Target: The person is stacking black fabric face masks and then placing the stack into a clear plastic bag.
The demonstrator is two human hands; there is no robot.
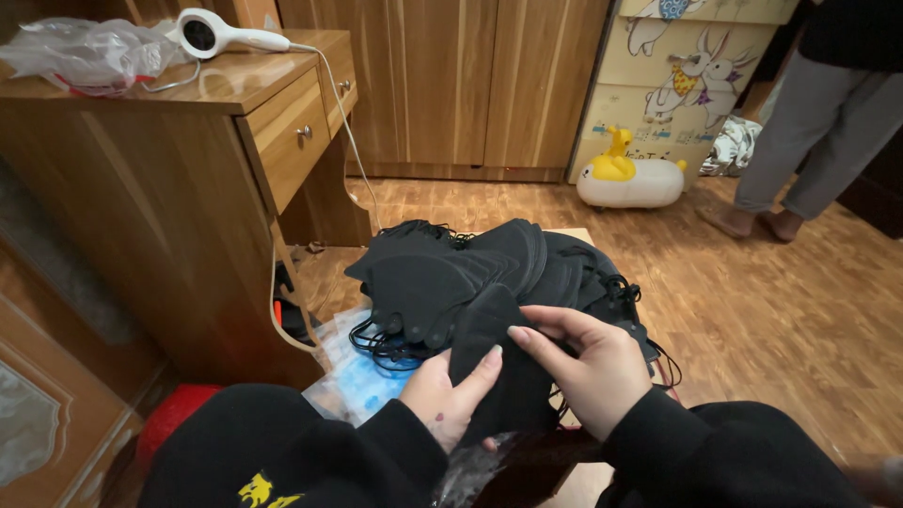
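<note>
**Both hands on one black face mask above the heap**

The left hand [447,395] and right hand [588,362] hold a single folded black mask [499,362] between them, just in front of the person's lap. Its long axis runs roughly upright in the view, the rounded end pointing away toward the pile of black masks [470,268]. The left thumb presses its near face; the right fingers [541,339] pinch its upper edge. The mask's lower end is lost behind the wrists and black sleeves [310,452].

The pile's ear loops tangle at the edges, and what it rests on is mostly covered. Clear plastic packaging [353,376] with blue inside lies beside it; its contents are hard to make out. A wooden desk [179,179] stands to the left.
</note>
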